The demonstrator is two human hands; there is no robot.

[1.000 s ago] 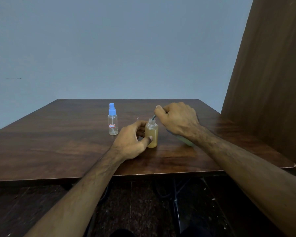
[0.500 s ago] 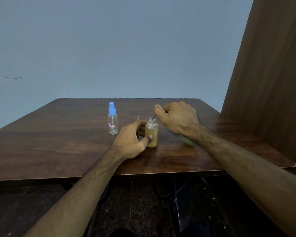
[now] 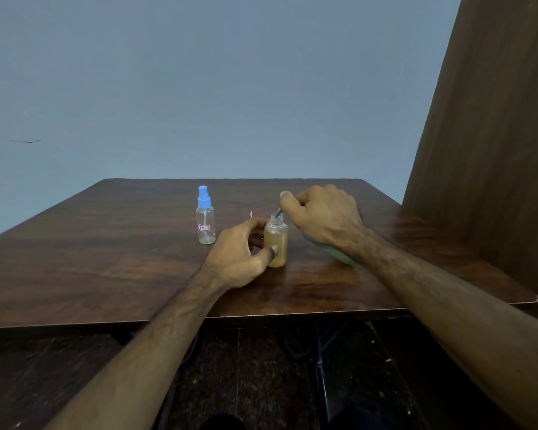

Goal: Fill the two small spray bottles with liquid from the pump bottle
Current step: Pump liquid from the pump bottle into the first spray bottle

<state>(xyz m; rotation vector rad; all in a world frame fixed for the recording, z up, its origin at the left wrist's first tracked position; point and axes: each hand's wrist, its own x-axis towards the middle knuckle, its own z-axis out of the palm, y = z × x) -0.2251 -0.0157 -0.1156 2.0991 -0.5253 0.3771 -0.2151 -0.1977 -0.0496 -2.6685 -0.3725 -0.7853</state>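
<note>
On the dark wooden table (image 3: 75, 259), toward its middle, an uncapped small bottle (image 3: 275, 243) stands upright, filled nearly to the shoulder with amber liquid. The left hand (image 3: 239, 256) grips it from the left side: the thumb lies across the front of the body and the fingers curl round the back, so the bottle is held firm between them. The right hand (image 3: 322, 218) hovers just above and to the right of the open neck, its fingers curled tight round the head of the pump bottle (image 3: 339, 254), of which only a pale green and blue sliver shows beneath the wrist (the rest is hidden by the hand and forearm). A thin dark green spout (image 3: 279, 212) juts out from under the forefinger and slants down into the mouth of the amber bottle.

To the left of both hands, apart from them, the second spray bottle (image 3: 206, 217) stands upright with its blue spray cap on. Its body is clear and looks empty or nearly so, with a dip tube visible inside and a small red-bordered label near the bottom. A small white curl of something (image 3: 251, 214) lies on the table just behind the left hand; what it is cannot be made out.

A plain grey-blue wall (image 3: 230, 88) rises behind the table, and a brown wooden panel (image 3: 494, 135) stands along the right side
</note>
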